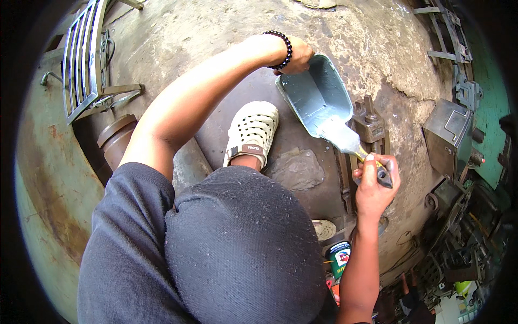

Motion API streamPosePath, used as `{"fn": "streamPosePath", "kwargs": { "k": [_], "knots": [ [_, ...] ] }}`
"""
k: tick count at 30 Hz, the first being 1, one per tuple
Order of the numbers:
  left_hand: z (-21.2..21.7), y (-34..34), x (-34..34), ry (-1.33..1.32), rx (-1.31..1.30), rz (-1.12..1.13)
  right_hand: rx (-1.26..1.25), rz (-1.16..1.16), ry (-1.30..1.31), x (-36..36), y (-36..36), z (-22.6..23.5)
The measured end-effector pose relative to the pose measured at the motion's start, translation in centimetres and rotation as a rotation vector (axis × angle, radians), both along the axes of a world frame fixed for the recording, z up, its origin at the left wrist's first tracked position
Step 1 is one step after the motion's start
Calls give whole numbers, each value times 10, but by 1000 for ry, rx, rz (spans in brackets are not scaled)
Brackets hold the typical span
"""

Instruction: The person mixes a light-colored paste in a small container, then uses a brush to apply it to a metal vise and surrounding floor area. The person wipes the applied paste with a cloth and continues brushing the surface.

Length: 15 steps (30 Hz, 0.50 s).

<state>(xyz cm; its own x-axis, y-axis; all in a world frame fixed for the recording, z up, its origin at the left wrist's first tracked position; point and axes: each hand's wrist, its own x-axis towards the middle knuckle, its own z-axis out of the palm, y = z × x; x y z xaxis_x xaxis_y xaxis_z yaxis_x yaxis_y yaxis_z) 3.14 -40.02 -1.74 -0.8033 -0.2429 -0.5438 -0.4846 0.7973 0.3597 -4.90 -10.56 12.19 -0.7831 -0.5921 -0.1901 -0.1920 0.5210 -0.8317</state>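
A deep, box-shaped scoop or container [308, 92], coated grey-blue, is tilted above the floor with its hollow side showing. My left hand [298, 56], a black bead bracelet at its wrist, is closed on the far left edge of it; some fingers are hidden behind. In my right hand [377, 178] is a paintbrush [345, 139], pinched by its handle between thumb and fingers. The brush's bristles, loaded with pale grey paint, lie against the near inner side of the container. Wet paint shines around them.
A barred metal frame [83, 59] stands far left, above a steel cylinder [117, 139]. My cream clog [252, 129] is beside a crumpled sheet [297, 169]. Near the brush stands a vise-like metal block [371, 125]. A paint can [340, 256] and a metal box [448, 135] are right.
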Motion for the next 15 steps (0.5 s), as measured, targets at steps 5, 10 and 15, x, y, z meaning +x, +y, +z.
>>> {"fn": "streamPosePath", "kwargs": {
  "k": [5, 10, 15],
  "knots": [
    [0, 0, -1, 8, 4, -7, 33, 388, 111, -27, -20, 5],
    [2, -2, -1, -8, 9, -24, 177, 1020, 375, -48, -33, 10],
    [1, 0, -3, 13, -41, -44, 280, 1313, 513, -55, -31, 26]
  ]
}}
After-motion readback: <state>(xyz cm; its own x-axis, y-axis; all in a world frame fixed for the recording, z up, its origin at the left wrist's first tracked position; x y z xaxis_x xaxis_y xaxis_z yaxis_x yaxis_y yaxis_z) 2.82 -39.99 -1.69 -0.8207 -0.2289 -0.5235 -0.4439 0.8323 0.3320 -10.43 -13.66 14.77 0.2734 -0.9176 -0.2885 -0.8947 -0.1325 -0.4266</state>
